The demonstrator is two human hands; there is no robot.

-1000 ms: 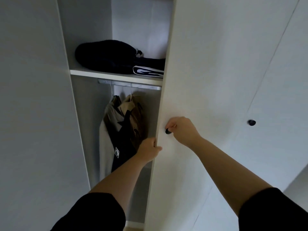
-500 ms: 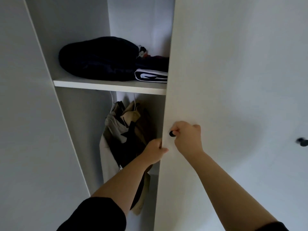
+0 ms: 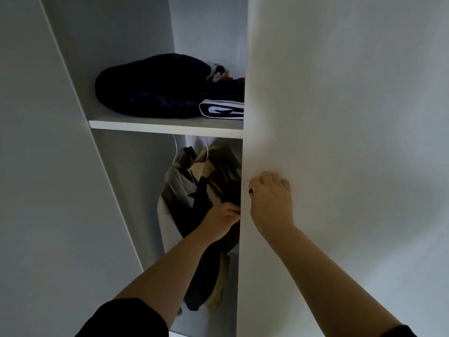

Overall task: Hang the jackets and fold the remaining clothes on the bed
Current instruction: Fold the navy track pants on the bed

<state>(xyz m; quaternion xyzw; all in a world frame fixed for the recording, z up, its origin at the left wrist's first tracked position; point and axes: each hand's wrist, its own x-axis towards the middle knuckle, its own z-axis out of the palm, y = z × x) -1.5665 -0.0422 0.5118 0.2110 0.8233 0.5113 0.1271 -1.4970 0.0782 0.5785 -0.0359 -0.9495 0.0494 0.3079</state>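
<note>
The white wardrobe door fills the right of your view. Its edge runs down the middle, with the open compartment to its left. Inside, a white shelf carries a big dark bundle of cloth. Just beside the bundle on the right lies a folded dark-and-white piece, partly hidden by the door. Under the shelf the jackets hang close together on white hangers: a pale grey one on the left, a dark one in the middle, a tan one behind. Your right hand is on the door's face, fingers curled round a small dark knob near the edge. Your left hand is just beside it, in front of the jackets, clamped on the door's edge. Its fingertips are hidden behind the door.
</note>
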